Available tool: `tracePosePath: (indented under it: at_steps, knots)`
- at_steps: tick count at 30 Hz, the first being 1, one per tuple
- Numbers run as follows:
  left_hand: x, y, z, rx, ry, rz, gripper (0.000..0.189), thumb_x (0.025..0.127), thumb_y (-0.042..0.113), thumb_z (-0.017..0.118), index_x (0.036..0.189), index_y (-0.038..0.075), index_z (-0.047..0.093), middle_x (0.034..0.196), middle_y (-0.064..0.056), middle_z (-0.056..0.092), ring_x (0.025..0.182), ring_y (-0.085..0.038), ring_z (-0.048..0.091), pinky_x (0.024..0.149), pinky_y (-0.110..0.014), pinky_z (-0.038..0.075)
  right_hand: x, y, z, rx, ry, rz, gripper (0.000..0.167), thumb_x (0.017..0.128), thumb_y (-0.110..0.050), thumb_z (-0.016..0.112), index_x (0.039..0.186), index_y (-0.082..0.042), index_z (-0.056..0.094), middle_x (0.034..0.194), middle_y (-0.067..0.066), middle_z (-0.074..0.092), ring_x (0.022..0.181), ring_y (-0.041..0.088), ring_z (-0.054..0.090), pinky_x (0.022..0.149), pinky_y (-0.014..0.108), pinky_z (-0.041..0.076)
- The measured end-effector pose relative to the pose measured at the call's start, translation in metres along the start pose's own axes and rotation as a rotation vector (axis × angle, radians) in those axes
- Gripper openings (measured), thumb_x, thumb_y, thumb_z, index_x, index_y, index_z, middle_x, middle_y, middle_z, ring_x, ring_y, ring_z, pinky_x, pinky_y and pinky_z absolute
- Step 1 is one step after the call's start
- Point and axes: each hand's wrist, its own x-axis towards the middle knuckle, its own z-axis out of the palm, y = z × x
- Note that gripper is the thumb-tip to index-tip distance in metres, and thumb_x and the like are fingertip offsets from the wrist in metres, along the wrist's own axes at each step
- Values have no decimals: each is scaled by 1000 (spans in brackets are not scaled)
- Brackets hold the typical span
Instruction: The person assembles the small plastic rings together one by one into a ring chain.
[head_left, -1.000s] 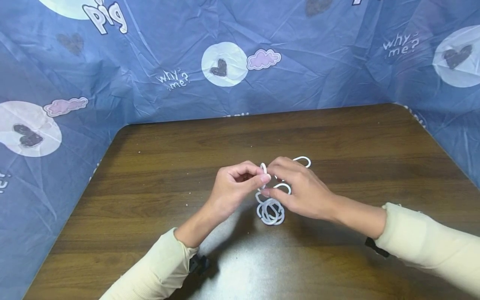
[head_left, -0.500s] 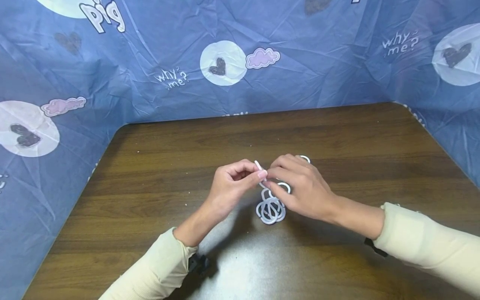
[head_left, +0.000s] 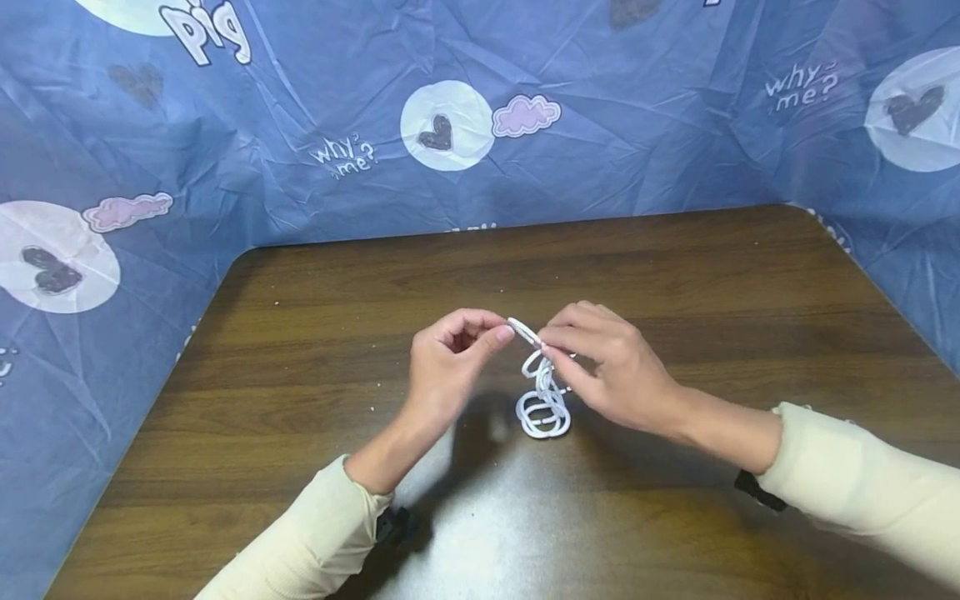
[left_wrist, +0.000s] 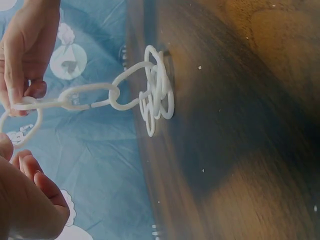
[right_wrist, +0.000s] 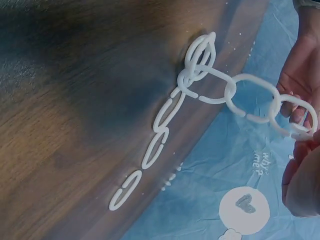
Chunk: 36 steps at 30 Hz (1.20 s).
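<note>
A chain of white plastic links runs up from a small heap (head_left: pixel 543 425) on the table to my two hands. My left hand (head_left: pixel 448 362) pinches the end link (head_left: pixel 522 330) between thumb and forefinger. Close to its right, my right hand (head_left: pixel 618 362) pinches the chain where that link meets the one below. The left wrist view shows the end link (left_wrist: pixel 39 124) hanging between both hands' fingertips, and a raised link (left_wrist: pixel 90 87) stretched toward the heap. In the right wrist view, more links (right_wrist: pixel 167 112) trail off along the table, partly hidden by my right hand in the head view.
The brown wooden table (head_left: pixel 337 292) has rounded back corners and a few white specks. A blue printed cloth (head_left: pixel 600 167) hangs behind it and at both sides. One link (right_wrist: pixel 125 190) lies at the end of the trailing row.
Both hands have risen slightly, drawing several links up off the heap. My left hand has shifted left. The link that showed beyond my right hand is now hidden behind it.
</note>
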Motion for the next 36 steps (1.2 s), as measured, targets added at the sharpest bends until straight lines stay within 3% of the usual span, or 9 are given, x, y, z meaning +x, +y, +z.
tracePosePath:
  at_steps: [6, 12, 16, 23, 27, 36]
  knots:
    - [0, -1, 0, 4, -19, 61, 12, 82, 12, 76, 89, 2, 75, 80, -7, 68, 70, -13, 57, 61, -20, 46, 1, 3, -5, 102, -41, 98, 13, 83, 5, 68, 92, -4, 72, 86, -1, 64, 82, 9, 55, 70, 22, 45]
    - [0, 0, -2, 0, -9, 51, 10, 84, 12, 75, 87, 3, 75, 82, -6, 68, 73, -12, 59, 64, -21, 47, -2, 22, -19, 32, -111, 228, 18, 81, -1, 74, 97, -9, 70, 92, -4, 64, 81, 7, 56, 68, 20, 47]
    - [-1, 0, -3, -21, -15, 22, 10, 85, 12, 74, 88, 2, 74, 83, -5, 69, 73, -12, 59, 65, -22, 47, -7, 45, -31, -49, -217, 321, 34, 78, -3, 77, 110, -10, 66, 97, -3, 63, 82, 10, 56, 68, 25, 48]
    - [-2, 1, -5, -40, -13, -35, 11, 85, 13, 74, 88, 2, 73, 72, 2, 64, 64, -8, 53, 57, -21, 43, -23, 87, -49, -145, -438, 511, 62, 80, -15, 79, 134, -6, 50, 115, 11, 57, 98, 28, 55, 83, 46, 46]
    - [-2, 2, -6, -44, -12, -56, 12, 85, 14, 73, 88, 2, 72, 68, 2, 61, 60, -8, 52, 56, -20, 44, -30, 103, -55, -182, -498, 544, 64, 80, -13, 78, 136, -9, 49, 113, 14, 57, 105, 32, 52, 84, 52, 43]
    - [-1, 3, -8, -45, -15, -70, 14, 86, 15, 73, 88, 1, 71, 70, 2, 62, 60, -9, 52, 57, -21, 45, -35, 128, -55, -142, -567, 496, 57, 82, 1, 71, 136, -4, 50, 121, 17, 55, 110, 34, 48, 91, 53, 42]
